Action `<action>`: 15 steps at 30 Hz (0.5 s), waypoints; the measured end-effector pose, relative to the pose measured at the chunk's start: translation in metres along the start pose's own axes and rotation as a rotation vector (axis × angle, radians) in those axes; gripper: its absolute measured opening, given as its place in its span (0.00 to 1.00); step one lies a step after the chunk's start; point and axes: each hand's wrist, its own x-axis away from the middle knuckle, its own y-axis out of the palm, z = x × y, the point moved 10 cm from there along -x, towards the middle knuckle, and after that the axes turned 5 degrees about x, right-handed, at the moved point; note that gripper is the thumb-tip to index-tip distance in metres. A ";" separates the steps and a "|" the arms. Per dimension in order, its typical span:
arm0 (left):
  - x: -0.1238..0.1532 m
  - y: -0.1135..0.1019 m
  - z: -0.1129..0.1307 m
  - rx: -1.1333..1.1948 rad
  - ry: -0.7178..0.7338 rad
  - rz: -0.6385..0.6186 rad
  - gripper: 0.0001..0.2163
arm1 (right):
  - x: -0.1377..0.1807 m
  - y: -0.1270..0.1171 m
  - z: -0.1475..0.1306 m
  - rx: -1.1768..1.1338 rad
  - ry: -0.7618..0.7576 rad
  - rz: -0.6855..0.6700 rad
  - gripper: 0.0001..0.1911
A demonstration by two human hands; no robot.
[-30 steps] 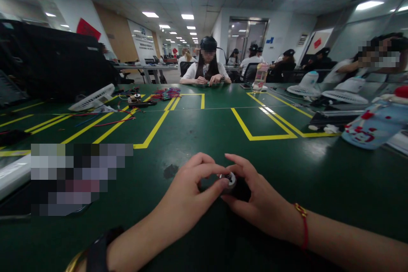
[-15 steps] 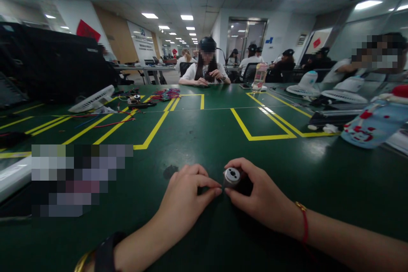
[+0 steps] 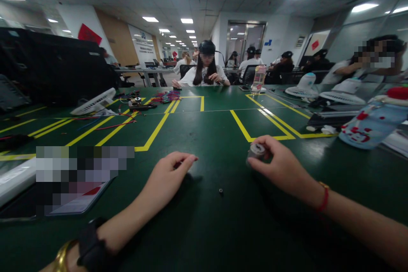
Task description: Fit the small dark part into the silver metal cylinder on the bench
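Observation:
My right hand [image 3: 280, 168] is closed around a small round metal part [image 3: 256, 151], a short cylinder with a silver face, lifted a little above the green table [image 3: 207, 136]. My left hand [image 3: 167, 178] rests on the table with its fingers curled and pinched together; whether anything is in them I cannot make out. A tiny dark ring-shaped piece [image 3: 220, 190] lies loose on the table between my two hands. A black band and a gold bangle sit on my left wrist, a red cord on my right.
Yellow tape lines [image 3: 153, 134] mark boxes on the table. A white fan [image 3: 94, 102], loose wires [image 3: 167, 94] and small parts lie at the far left. A blue patterned bottle [image 3: 371, 125] lies at the right. A person [image 3: 205, 68] sits opposite; others work at the right.
My hands have parted. The right hand carried the round part up and to the right; the left drew back to the left. The tiny dark piece now lies on the table between them.

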 end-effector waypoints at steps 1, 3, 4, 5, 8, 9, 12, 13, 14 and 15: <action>-0.004 -0.008 -0.010 0.036 -0.056 0.036 0.17 | -0.009 -0.012 0.019 0.089 0.055 0.020 0.15; -0.010 -0.016 -0.030 0.160 -0.155 0.074 0.19 | -0.026 -0.034 0.061 0.272 0.159 0.056 0.17; -0.011 -0.016 -0.037 0.224 -0.183 0.084 0.19 | -0.032 -0.044 0.081 0.353 0.206 0.068 0.18; -0.013 -0.016 -0.042 0.278 -0.200 0.089 0.19 | -0.038 -0.052 0.101 0.419 0.249 0.074 0.19; -0.014 -0.012 -0.047 0.322 -0.202 0.085 0.19 | -0.046 -0.064 0.145 0.519 0.349 0.027 0.21; -0.013 -0.012 -0.046 0.303 -0.195 0.083 0.19 | -0.047 -0.065 0.149 0.542 0.360 0.019 0.22; -0.013 -0.014 -0.042 0.236 -0.159 0.121 0.18 | -0.041 -0.070 0.114 0.660 0.247 0.153 0.30; -0.013 -0.015 -0.040 0.224 -0.146 0.138 0.18 | -0.036 -0.066 0.087 0.677 0.151 0.213 0.30; -0.012 -0.016 -0.039 0.217 -0.136 0.152 0.17 | -0.028 -0.056 0.058 0.658 0.033 0.241 0.29; -0.012 -0.017 -0.037 0.214 -0.130 0.159 0.17 | -0.018 -0.041 0.027 0.598 -0.095 0.229 0.26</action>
